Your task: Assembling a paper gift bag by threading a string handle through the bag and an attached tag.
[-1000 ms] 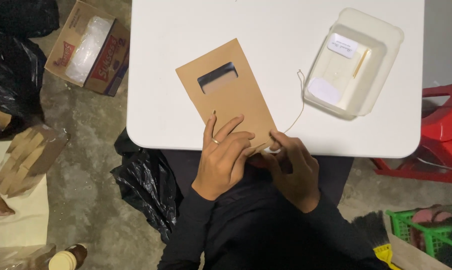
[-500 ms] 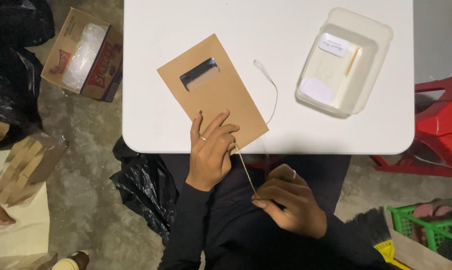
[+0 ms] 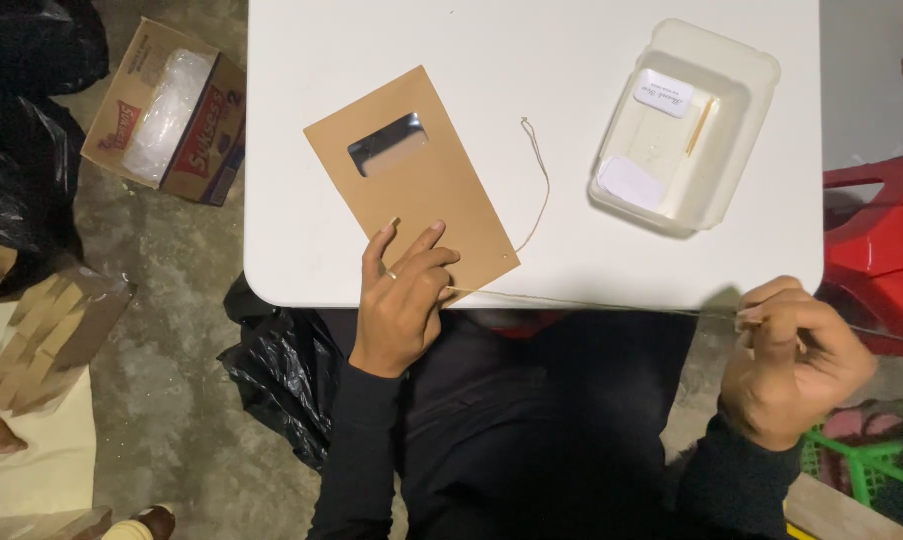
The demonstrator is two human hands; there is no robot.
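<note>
Your left hand lies flat with fingers spread on the lower edge of the brown envelope, pinning it to the white desk near its front edge. Your right hand, off the desk to the right, is closed in a pinch on the thin twine, which runs taut from the envelope's lower corner. By the look of it, the twine is already threaded through that corner and drawn nearly through; a short tail still curls loose on the desk beside the envelope, and no knot shows yet.

The clear plastic tub of white cards sits well apart at the desk's right. A cardboard box and black bags lie on the floor to the left, a red stool to the right. Nothing crosses the twine's line.
</note>
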